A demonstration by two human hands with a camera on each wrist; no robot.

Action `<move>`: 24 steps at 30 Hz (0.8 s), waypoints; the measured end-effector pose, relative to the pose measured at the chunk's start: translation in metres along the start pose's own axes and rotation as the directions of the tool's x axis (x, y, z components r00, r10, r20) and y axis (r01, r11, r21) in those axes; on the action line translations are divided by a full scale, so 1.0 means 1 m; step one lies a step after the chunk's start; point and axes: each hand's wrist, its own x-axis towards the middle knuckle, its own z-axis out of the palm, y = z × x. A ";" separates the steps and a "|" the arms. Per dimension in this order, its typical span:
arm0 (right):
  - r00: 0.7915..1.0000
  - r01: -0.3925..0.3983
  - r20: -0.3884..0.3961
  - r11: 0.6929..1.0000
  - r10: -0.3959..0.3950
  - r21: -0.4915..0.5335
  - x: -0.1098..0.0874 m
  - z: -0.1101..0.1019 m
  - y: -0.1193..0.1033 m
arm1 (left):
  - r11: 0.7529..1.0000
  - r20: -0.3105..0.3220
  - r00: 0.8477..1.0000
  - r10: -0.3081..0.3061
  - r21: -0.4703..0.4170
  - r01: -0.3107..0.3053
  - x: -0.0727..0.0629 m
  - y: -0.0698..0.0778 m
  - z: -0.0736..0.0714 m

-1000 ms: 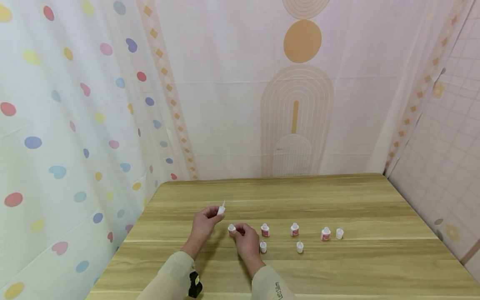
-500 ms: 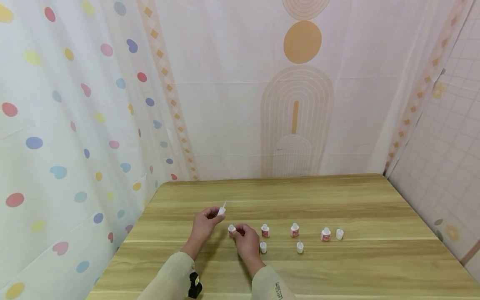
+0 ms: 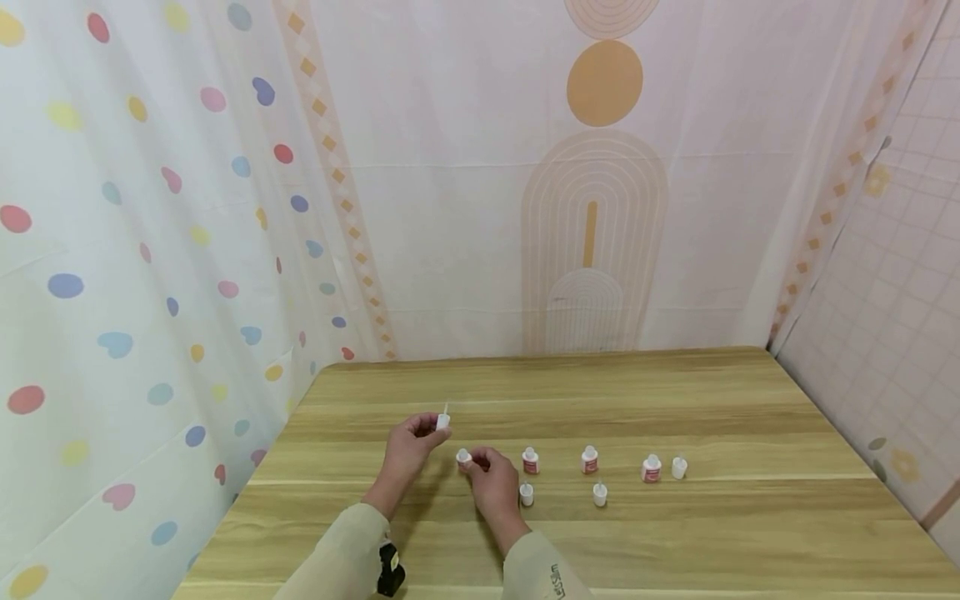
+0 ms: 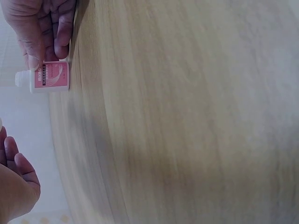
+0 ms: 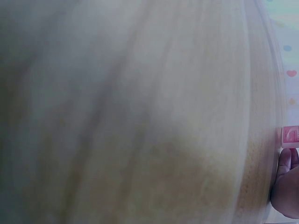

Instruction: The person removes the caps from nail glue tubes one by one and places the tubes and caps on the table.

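Note:
Between the thumb and fingers of my left hand [image 3: 408, 442] is a white brush cap [image 3: 443, 422], its thin brush pointing up. It is raised over the table, left of the bottle. My right hand [image 3: 495, 483] grips a small white nail glue bottle [image 3: 463, 458] with a pink label. In the left wrist view that bottle [image 4: 50, 76] has its bare white neck showing, and the right thumb presses on its side. The right wrist view catches only part of the bottle [image 5: 290, 136] at the edge, beside the right hand [image 5: 285, 186].
To the right on the wooden table [image 3: 712, 542] stand three more uncapped bottles, the nearest a glue bottle [image 3: 531, 461]. Three upturned caps stand near them: one cap [image 3: 527, 494] close to the right wrist, another cap [image 3: 600, 494], and a cap [image 3: 679, 467] at the far right.
The cap in my left hand has tipped slightly, so its brush stands more upright than half a second ago. The right hand and the bottle have stayed put.

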 end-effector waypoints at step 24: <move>1.000 0.009 -0.011 0.999 -0.009 -0.030 0.000 0.000 0.000 | 0.999 0.031 0.999 -0.024 -0.028 0.025 -0.001 0.007 -0.003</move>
